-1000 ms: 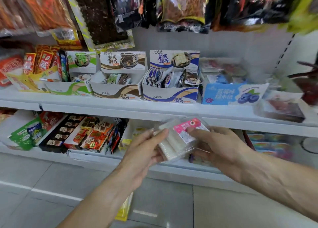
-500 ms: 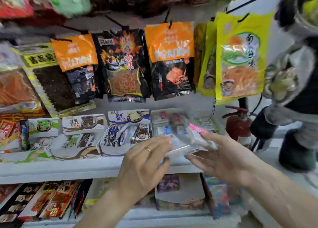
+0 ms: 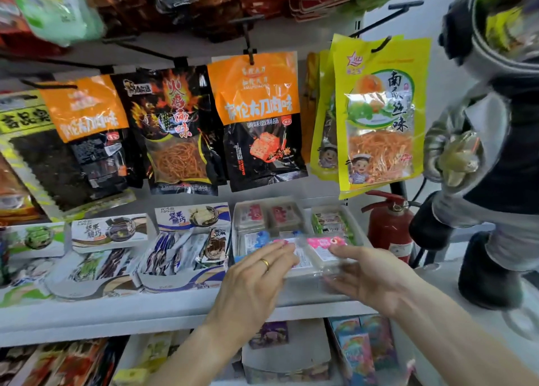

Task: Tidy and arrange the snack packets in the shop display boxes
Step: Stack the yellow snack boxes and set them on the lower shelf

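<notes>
Packet: clear packet with a pink label, low over the shelf, just before the row of like packets.
Right hand: pinches its right end, thumb above, fingers below.
Left hand: straight fingers steady its left edge, probably to set it level.

Hanging packets crowd space above packed boxes.
</notes>
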The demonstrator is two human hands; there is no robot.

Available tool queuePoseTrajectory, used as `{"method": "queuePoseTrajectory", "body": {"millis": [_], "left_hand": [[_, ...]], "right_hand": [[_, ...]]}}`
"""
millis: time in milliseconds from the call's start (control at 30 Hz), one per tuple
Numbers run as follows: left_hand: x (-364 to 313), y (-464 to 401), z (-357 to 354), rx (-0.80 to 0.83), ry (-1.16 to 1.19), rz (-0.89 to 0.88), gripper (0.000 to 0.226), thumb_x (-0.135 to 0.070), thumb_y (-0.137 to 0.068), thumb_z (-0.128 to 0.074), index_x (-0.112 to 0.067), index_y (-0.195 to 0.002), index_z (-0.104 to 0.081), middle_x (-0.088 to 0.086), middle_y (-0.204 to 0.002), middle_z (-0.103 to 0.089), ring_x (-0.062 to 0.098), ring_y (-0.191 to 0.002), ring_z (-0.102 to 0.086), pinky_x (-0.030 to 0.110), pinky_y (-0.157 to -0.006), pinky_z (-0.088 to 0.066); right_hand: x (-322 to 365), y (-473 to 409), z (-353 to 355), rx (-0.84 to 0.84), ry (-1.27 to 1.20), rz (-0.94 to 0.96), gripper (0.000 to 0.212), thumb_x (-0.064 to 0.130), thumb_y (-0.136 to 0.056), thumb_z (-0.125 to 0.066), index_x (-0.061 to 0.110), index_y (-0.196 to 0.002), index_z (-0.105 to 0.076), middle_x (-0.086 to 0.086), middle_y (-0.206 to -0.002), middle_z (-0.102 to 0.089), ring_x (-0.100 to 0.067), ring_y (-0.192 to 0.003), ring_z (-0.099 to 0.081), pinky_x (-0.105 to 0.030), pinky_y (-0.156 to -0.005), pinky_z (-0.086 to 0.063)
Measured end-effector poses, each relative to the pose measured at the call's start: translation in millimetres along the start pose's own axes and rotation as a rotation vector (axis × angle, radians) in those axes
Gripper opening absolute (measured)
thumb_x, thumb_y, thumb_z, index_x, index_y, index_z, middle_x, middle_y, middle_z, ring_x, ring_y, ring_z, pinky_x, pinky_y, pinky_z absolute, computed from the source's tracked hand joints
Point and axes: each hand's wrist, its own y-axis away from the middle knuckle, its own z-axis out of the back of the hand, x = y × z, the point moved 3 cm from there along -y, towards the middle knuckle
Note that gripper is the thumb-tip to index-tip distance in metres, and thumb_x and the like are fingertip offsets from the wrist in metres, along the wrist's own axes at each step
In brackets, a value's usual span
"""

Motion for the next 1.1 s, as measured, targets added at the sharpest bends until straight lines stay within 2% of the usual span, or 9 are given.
{"method": "queuePoseTrajectory", "body": {"millis": [100,200,400,500,567,633,800,967,1100], "left_hand": [[21,-12,1,-0.042,-0.019,0.08,0.04,0.007,-0.08,-0.073,-0.012,-0.116,-0.073,0.002,-0.126,-0.068,0.02,-0.122,-0.061,0.035,-0.1,-0.052],[42,-20,2,-0.068,-0.068,0.191,0.038,0.005,-0.082,-0.071,-0.014,-0.114,-0.074,0.004,-0.114,-0.063,0.022,-0.104,-0.057,0.034,-0.079,-0.056],[65,-25,-3,-0.051,-0.117,0.205,0.04,0.008,-0.078,-0.074,-0.014,-0.112,-0.074,0.002,-0.1,-0.056,0.02,-0.092,-0.053,0.034,-0.067,-0.053],[76,-34,-10,0.03,-0.166,0.225,0.047,0.008,-0.068,-0.081,-0.017,-0.107,-0.075,0.0,-0.1,-0.058,0.018,-0.087,-0.056,0.027,-0.06,-0.05],[86,-42,-18,0.116,-0.252,0.302,0.051,0.006,-0.06,-0.084,-0.022,-0.103,-0.075,0.0,-0.1,-0.063,0.019,-0.082,-0.061,0.025,-0.056,-0.048],[98,-52,-25,0.219,-0.314,0.39,0.056,0.007,-0.063,-0.076,-0.026,-0.109,-0.073,0.002,-0.107,-0.065,0.023,-0.089,-0.066,0.029,-0.064,-0.057],[126,-65,-37,0.369,-0.275,0.468,0.08,0.017,-0.072,-0.045,-0.029,-0.136,-0.056,0.005,-0.13,-0.058,0.028,-0.103,-0.067,0.04,-0.086,-0.057],[128,-65,-38,0.474,-0.223,0.487,0.066,-0.007,-0.074,-0.052,-0.022,-0.139,-0.052,0.007,-0.121,-0.062,0.029,-0.101,-0.066,0.034,-0.086,-0.057],[125,-63,-39,0.445,-0.28,0.482,0.047,-0.014,-0.086,-0.049,-0.016,-0.133,-0.053,0.009,-0.114,-0.066,0.03,-0.098,-0.068,0.037,-0.082,-0.056]], "right_hand": [[18,-26,-6,-0.068,0.04,0.07,0.022,0.0,-0.089,-0.067,-0.007,-0.11,-0.064,-0.016,-0.074,-0.065,-0.025,-0.056,-0.063,-0.036,-0.054,-0.061],[32,-52,-11,-0.159,0.062,0.129,0.019,-0.003,-0.089,-0.067,-0.006,-0.107,-0.064,-0.013,-0.066,-0.059,-0.02,-0.045,-0.056,-0.03,-0.043,-0.056],[42,-92,-21,-0.19,0.105,0.178,0.022,-0.005,-0.086,-0.07,0.001,-0.105,-0.06,-0.015,-0.08,-0.061,-0.026,-0.063,-0.06,-0.028,-0.043,-0.056],[47,-112,-29,-0.238,0.155,0.24,0.014,-0.002,-0.086,-0.07,0.008,-0.09,-0.061,-0.018,-0.087,-0.064,-0.03,-0.073,-0.064,-0.035,-0.057,-0.059],[50,-126,-39,-0.293,0.289,0.294,0.012,0.005,-0.087,-0.068,0.006,-0.097,-0.061,-0.015,-0.09,-0.065,-0.033,-0.079,-0.064,-0.039,-0.065,-0.058],[53,-142,-53,-0.326,0.502,0.353,0.02,0.014,-0.093,-0.06,0.006,-0.11,-0.06,-0.015,-0.106,-0.067,-0.034,-0.096,-0.064,-0.04,-0.078,-0.052],[62,-138,-83,-0.498,0.974,0.485,0.022,0.016,-0.097,-0.053,-0.001,-0.11,-0.059,-0.017,-0.111,-0.066,-0.035,-0.105,-0.063,-0.034,-0.078,-0.046],[60,-140,-96,-0.59,1.055,0.556,0.033,0.029,-0.096,-0.056,0.003,-0.116,-0.054,-0.015,-0.113,-0.068,-0.034,-0.105,-0.065,-0.037,-0.082,-0.052],[60,-138,-93,-0.625,1.064,0.62,0.036,0.039,-0.095,-0.056,0.005,-0.108,-0.058,-0.013,-0.105,-0.07,-0.033,-0.101,-0.066,-0.033,-0.072,-0.043]]}}
